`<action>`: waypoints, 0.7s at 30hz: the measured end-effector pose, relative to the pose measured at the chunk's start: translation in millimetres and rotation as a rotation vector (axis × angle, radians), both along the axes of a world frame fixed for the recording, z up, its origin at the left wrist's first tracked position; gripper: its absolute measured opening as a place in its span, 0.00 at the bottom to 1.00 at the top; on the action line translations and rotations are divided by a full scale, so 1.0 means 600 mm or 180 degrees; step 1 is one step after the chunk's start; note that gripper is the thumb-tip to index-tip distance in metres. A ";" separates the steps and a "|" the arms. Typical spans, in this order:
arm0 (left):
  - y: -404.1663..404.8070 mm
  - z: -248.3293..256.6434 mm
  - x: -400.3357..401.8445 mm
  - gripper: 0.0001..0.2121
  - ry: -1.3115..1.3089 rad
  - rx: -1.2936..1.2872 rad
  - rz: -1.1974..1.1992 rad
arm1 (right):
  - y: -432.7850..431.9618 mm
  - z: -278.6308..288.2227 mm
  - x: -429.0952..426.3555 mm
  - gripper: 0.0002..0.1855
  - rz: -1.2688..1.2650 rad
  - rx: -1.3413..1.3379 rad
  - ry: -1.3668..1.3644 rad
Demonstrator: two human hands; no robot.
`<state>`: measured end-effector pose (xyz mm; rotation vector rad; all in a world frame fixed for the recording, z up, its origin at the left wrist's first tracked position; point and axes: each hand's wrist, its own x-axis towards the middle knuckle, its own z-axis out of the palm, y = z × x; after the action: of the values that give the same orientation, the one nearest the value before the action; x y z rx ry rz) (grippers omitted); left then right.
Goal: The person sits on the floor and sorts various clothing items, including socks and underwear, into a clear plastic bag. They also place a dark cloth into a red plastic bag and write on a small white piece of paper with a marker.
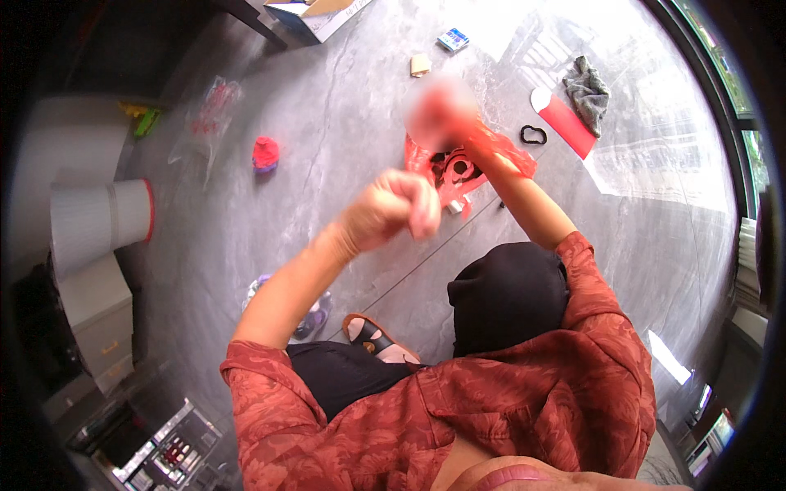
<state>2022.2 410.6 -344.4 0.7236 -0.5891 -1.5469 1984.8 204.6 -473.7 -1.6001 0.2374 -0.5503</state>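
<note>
A red plastic bag (419, 157) stands on the grey floor in front of me, with a red and dark part with a round hole (459, 167) showing in its mouth. My right hand (451, 116) is at the bag's far side, with crumpled red plastic around the wrist; a blur covers the fingers, so its grip is hidden. My left hand (396, 208) is raised just left of the bag, fingers curled and blurred by motion; nothing shows in it. A small white piece (455, 207) lies at the bag's near edge.
Beyond the bag lie a beige block (420, 65) and a blue-white packet (453, 40). At right are a black ring (533, 135), a red sheet (568, 127) and a grey cloth (587, 95). At left are a pink bundle (265, 153) and a clear plastic bag (212, 116).
</note>
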 end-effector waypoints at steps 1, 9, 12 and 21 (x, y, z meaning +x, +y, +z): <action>-0.009 0.013 0.020 0.07 0.0002 0.0038 0.0189 | -0.002 -0.010 -0.007 0.17 0.0098 -0.0478 0.0113; 0.017 0.035 0.122 0.05 -0.0454 0.0056 0.1387 | 0.043 0.132 -0.072 0.15 0.1394 -0.2624 0.2129; 0.019 0.029 0.146 0.04 -0.0463 0.0069 0.1517 | 0.010 0.136 -0.124 0.28 0.0824 -0.2963 0.1271; 0.022 0.036 0.168 0.04 -0.0910 0.0009 0.1765 | -0.057 0.097 -0.127 0.19 -0.0973 -0.3974 0.1992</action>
<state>2123.2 424.0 -322.8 1.0207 -0.5361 -0.9387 1908.6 170.2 -415.3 -2.9773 0.7026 -0.4102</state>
